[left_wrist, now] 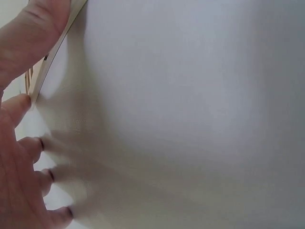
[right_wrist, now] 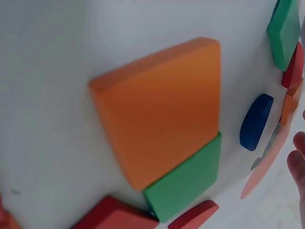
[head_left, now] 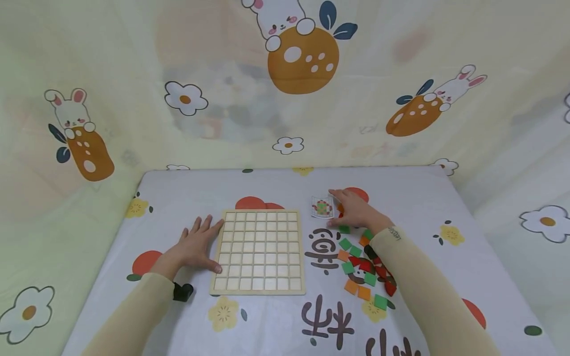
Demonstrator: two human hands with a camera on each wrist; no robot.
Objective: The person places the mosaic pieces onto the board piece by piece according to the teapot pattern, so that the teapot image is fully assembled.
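We rest our left hand (head_left: 196,244) flat, fingers spread and holding nothing, against the left edge of the wooden grid board (head_left: 259,251), whose cells are all unfilled. To the right of the board, beyond its upper corner, our right hand (head_left: 354,210) lies over the small pattern card (head_left: 322,206), fingertips touching it; we cannot tell whether it pinches the card or only presses on it. The pile of coloured tiles (head_left: 365,269), green, orange and red, lies to the right of the board, under our right forearm.

The risk, as we judge it, is that forearm: hanging so close over the loose tiles, a sideways sweep could scatter them or push some off the edge. The card is thin and lies flat on the cloth, so it may be hard to lift. If the left hand eased off, the board could slide on the smooth cover.

The tabletop (head_left: 276,326) wears a white cloth printed with flowers and dark characters. Behind the board hangs a pale curtain (head_left: 133,59) with rabbits and flowers.
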